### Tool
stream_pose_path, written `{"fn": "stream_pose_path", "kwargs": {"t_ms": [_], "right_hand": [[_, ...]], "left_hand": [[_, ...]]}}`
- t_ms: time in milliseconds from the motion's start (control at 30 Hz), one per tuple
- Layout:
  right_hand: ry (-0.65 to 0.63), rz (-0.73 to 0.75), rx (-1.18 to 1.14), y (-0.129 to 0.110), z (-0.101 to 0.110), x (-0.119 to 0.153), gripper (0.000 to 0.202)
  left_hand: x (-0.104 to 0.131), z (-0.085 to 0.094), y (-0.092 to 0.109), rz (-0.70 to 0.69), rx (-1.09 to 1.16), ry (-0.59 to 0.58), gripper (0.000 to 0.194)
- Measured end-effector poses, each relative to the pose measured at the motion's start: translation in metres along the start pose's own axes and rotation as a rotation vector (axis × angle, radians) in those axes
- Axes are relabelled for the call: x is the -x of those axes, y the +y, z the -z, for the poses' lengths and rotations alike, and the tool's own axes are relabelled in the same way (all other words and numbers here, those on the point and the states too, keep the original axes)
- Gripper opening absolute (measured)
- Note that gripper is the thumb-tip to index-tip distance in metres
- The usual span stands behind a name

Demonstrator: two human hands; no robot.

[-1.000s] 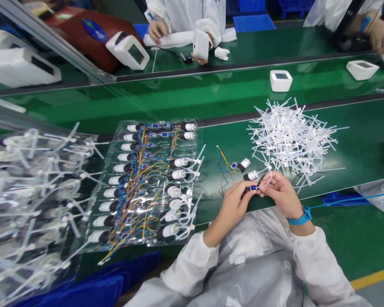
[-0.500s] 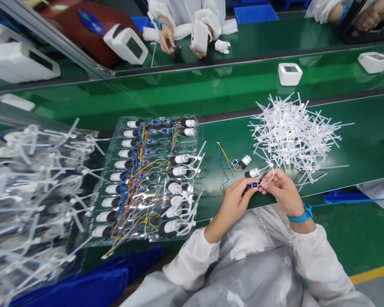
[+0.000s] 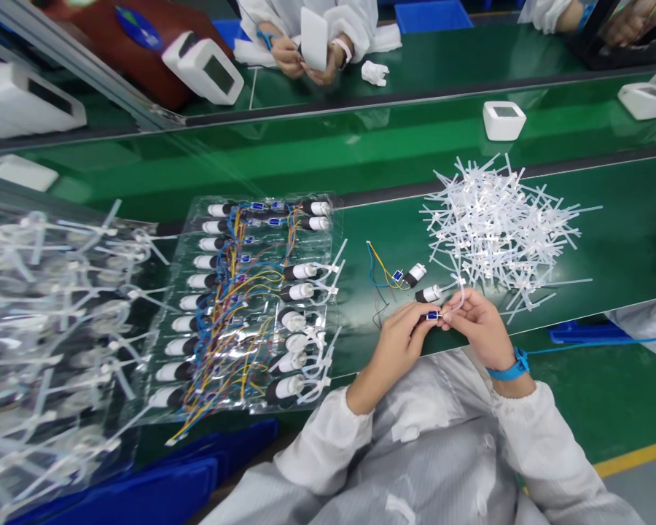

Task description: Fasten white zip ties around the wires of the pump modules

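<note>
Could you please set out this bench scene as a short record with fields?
Left hand: holds a small blue part
Right hand: holds a pale curved tube, close to the blue part
Just beyond hands: two black-and-white cylinders
Left side: clear tray of wired cylinders
Beyond right hand: pile of pale tubes

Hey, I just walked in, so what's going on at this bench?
A person's left hand pinches a small blue part, while the right hand holds a pale tube close against its end. A black-and-white cylinder lies just beyond the hands. More loose tubes are heaped in a pile to the right, and wired cylinders sit in a clear tray to the left.
</note>
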State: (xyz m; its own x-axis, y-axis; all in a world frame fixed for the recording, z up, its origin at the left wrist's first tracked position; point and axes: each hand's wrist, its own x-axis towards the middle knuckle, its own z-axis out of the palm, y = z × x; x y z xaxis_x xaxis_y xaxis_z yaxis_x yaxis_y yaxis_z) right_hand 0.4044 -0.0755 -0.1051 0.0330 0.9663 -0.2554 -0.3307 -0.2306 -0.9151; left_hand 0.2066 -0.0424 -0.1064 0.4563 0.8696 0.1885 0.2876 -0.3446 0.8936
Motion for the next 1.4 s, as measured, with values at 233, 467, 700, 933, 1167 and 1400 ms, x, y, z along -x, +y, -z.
{"fn": "stream_pose_path", "kwargs": {"t_ms": [233,467,700,933,1167,1400], "right_hand": [[0.021,0.0,0.03,-0.0008,-0.0019,-0.0003,0.034],[0.035,0.011,0.041,0.0003,-0.0011,0.0007,0.035],[0.037,-0.025,0.075,0.0006,-0.0004,-0.0013,0.039],[0.04,-0.015,0.048,0.0002,-0.0008,-0.0026,0.034],[-0.011,0.029,0.078,-0.0027,0.0022,-0.0002,0.027],[-0.098,0.057,0.103,-0.0029,0.0027,0.0002,0.024]], "left_hand": [[0.001,-0.0003,0.0016,0.008,-0.023,-0.003,0.022],[0.0021,-0.0007,-0.0019,-0.013,-0.039,0.002,0.023],[0.0036,-0.0006,-0.0037,0.018,-0.029,-0.001,0.025],[0.003,-0.0003,-0.0071,0.102,0.05,0.017,0.023],[0.0036,0.0011,-0.0052,0.163,0.124,0.056,0.018],[0.0044,0.0019,-0.001,0.114,0.161,0.041,0.015]]}}
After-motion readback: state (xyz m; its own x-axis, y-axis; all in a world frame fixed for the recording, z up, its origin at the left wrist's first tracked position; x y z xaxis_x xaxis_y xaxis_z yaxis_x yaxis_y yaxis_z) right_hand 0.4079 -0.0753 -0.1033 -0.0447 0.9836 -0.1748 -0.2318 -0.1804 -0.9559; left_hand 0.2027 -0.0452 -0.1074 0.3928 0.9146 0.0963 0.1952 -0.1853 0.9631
